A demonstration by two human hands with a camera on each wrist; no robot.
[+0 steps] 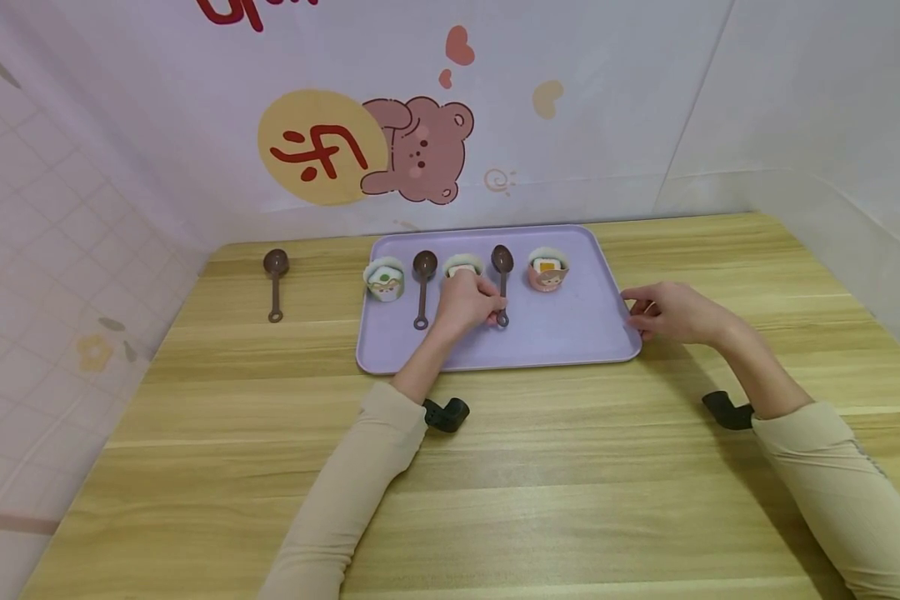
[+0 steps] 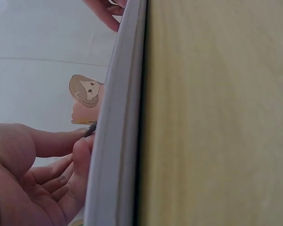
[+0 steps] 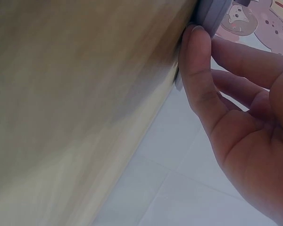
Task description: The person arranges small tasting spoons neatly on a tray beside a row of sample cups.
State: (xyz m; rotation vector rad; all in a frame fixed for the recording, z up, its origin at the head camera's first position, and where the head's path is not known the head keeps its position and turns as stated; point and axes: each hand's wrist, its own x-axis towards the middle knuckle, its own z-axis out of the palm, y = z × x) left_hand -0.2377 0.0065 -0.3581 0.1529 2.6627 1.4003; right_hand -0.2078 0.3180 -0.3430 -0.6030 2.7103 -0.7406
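My left hand (image 1: 467,303) is over the lilac tray (image 1: 570,329) and pinches the lower handle of a brown spoon (image 1: 502,260) between thumb and fingers. In the left wrist view only a dark bit of the spoon handle (image 2: 90,129) shows at the fingertips. The spoon lies between a cup with a white filling (image 1: 462,265), partly hidden by that hand, and a pink cup (image 1: 547,271) with a printed face. At the tray's right edge, my right hand (image 1: 675,312) holds the rim with its thumb and fingertips.
A second brown spoon (image 1: 423,287) and a green-and-white cup (image 1: 385,280) are on the tray's left part. Another brown spoon (image 1: 276,283) lies on the wooden table (image 1: 540,483), left of the tray. Behind stands a white wall covering (image 1: 615,100) with a printed bear.
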